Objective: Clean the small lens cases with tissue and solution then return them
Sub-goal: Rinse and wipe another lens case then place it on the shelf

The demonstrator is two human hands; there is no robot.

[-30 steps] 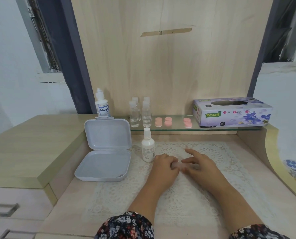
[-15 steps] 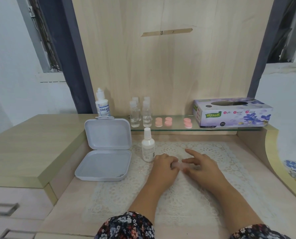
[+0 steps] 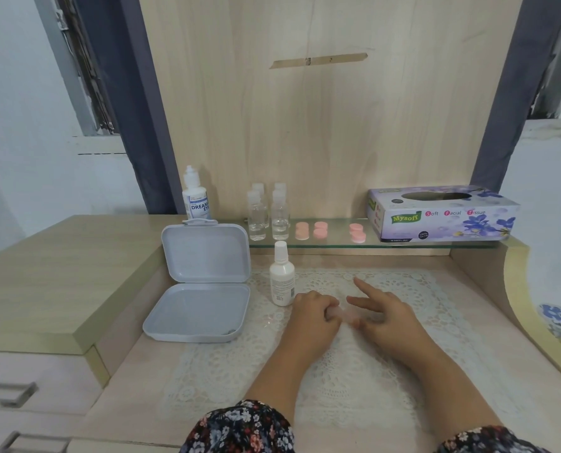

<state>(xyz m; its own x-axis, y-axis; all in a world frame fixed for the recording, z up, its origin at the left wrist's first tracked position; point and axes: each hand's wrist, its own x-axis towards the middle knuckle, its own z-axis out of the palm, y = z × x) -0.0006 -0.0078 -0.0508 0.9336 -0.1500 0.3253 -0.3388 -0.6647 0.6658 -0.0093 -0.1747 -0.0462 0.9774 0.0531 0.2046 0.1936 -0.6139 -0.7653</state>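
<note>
A small pale pink lens case (image 3: 344,313) lies on the white lace mat (image 3: 338,380) between my hands. My left hand (image 3: 313,313) grips its left end with curled fingers. My right hand (image 3: 384,313) pinches its right end with thumb and lower fingers while the index and middle fingers stretch out. A white solution bottle (image 3: 281,279) stands just left of my left hand. Several pink lens case caps (image 3: 320,230) sit on the glass shelf (image 3: 325,245). The tissue box (image 3: 442,214) rests at the shelf's right end.
An open grey plastic box (image 3: 200,286) lies at the left of the mat. Small clear bottles (image 3: 267,217) and a Dream Eye bottle (image 3: 195,199) stand at the back. A raised wooden counter (image 3: 53,279) with drawers is on the left, a curved side panel (image 3: 514,289) on the right.
Both hands stay on the lens case in the same place. My right fingers have shifted slightly at its right end.
</note>
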